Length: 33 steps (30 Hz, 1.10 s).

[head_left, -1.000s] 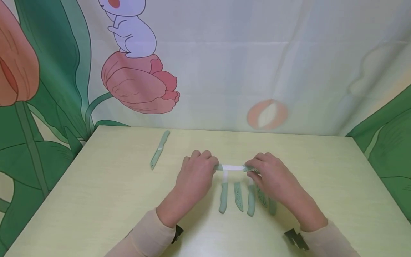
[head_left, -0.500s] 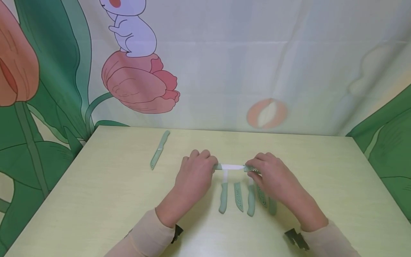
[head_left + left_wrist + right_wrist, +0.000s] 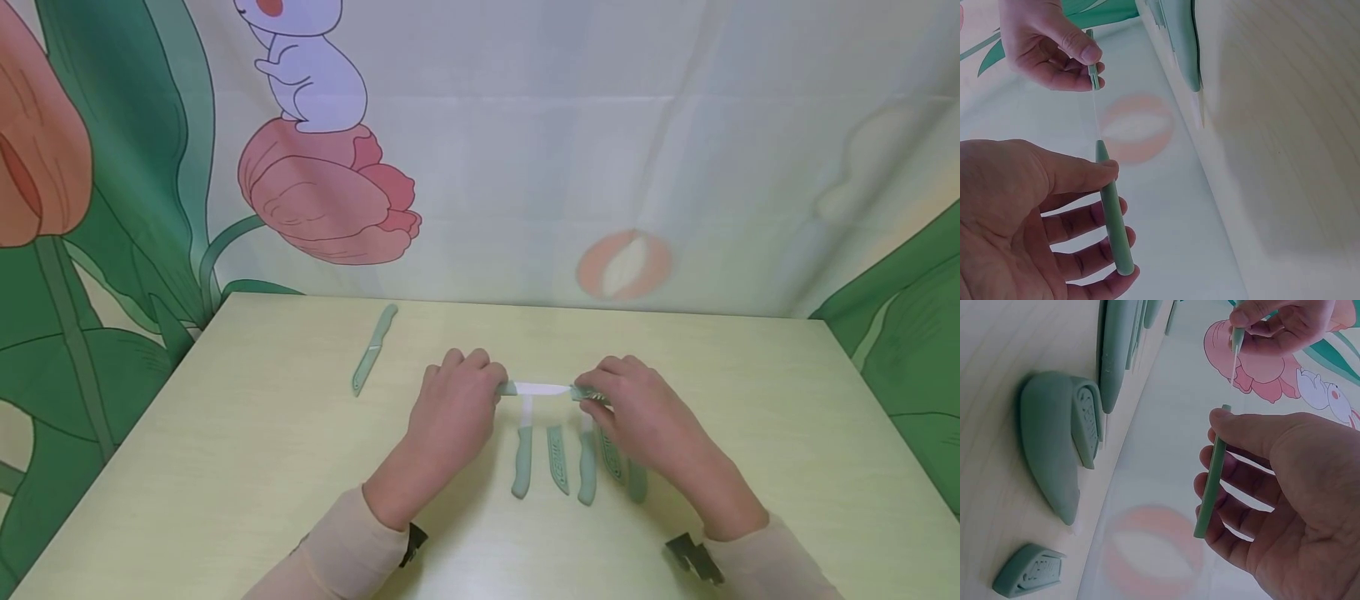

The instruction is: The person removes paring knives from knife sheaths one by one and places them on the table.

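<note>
In the head view my left hand (image 3: 457, 412) grips a knife by its green handle (image 3: 1116, 219), thumb on one side and fingers on the other. Its white blade (image 3: 542, 389) points right, level above the table. My right hand (image 3: 637, 408) pinches a green blade sheath (image 3: 1211, 481), whose mouth faces the blade tip. A small gap between tip and sheath shows in the right wrist view. Below the hands lie a knife with bare blade (image 3: 522, 462), a loose sheath (image 3: 557, 460), another bare knife (image 3: 587, 471), a second sheath (image 3: 612, 458) and a partly hidden green handle (image 3: 637, 482).
Farther left on the pale table (image 3: 247, 433) lies a knife (image 3: 372, 350) with its sheath on. A printed curtain (image 3: 510, 167) hangs behind the table's far edge. Another small sheath (image 3: 1029, 572) shows close up in the right wrist view.
Both hands stay nearly in place. The held knife has shifted very slightly left and upward in the head view; the things on the table have not moved.
</note>
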Available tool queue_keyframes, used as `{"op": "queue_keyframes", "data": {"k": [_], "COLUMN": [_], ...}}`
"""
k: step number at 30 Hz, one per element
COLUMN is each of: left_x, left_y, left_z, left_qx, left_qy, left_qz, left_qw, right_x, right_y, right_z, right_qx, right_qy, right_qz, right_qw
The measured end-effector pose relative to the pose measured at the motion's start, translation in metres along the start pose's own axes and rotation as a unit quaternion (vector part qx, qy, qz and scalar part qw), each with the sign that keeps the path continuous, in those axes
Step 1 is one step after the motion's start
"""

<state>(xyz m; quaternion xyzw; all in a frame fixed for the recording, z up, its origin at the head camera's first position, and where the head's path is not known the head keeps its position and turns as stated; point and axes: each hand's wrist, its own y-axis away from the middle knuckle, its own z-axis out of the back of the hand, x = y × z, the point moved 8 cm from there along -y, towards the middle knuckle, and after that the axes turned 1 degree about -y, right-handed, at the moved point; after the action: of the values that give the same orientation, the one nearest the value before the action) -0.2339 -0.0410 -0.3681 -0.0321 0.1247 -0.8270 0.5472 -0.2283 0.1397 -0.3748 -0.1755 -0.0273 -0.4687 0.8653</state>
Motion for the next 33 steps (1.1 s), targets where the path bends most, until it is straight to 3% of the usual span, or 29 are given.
{"op": "queue_keyframes", "data": {"k": [33], "left_x": [0.01], "left_y": [-0.004], "left_z": [-0.003], "left_qx": [0.028], "left_qy": [0.046], "left_qz": [0.061], "left_qw": [0.9967], "right_x": [-0.004], "right_y": [-0.004], "right_z": [-0.002], "right_qx": [0.006], "right_qy": [-0.009], "right_qz": [-0.005], "right_qw": [1.0]}}
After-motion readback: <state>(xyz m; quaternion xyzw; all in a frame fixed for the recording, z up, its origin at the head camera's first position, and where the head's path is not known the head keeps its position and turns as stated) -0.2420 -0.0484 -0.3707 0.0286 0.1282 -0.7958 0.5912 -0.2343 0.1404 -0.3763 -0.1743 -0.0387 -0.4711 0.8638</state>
